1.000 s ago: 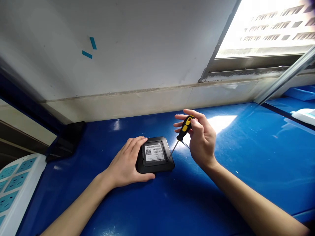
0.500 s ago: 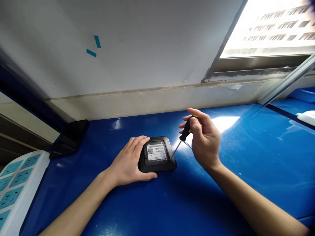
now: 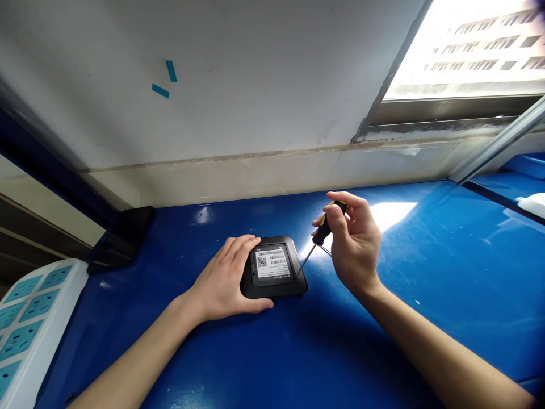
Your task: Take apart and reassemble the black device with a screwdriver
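A flat, square black set-top-type box (image 3: 298, 288) lies on the blue tabletop, its white label with barcodes and a QR code facing up. My left hand (image 3: 225, 278) grips its left side, fingers over the far left corner and thumb along the near edge. In my right hand (image 3: 355, 238) is a screwdriver (image 3: 323, 230) with a black and yellow handle, held tilted between thumb and fingers. Its thin shaft slants down to the box's recessed base, near the right corner of the label. Whether the tip sits in a screw is too small to tell.
A white power strip (image 3: 63, 304) with blue-green sockets stands at the left edge. Behind it is a dark glossy stand (image 3: 123, 238). The wall (image 3: 255, 176) borders the table's far side. A clear panel and a white object (image 3: 532, 203) are at the right.
The screwdriver handle has turned in my right hand, showing its yellow part on another side, and the fingers have shifted around it. The left hand still holds the box in place.
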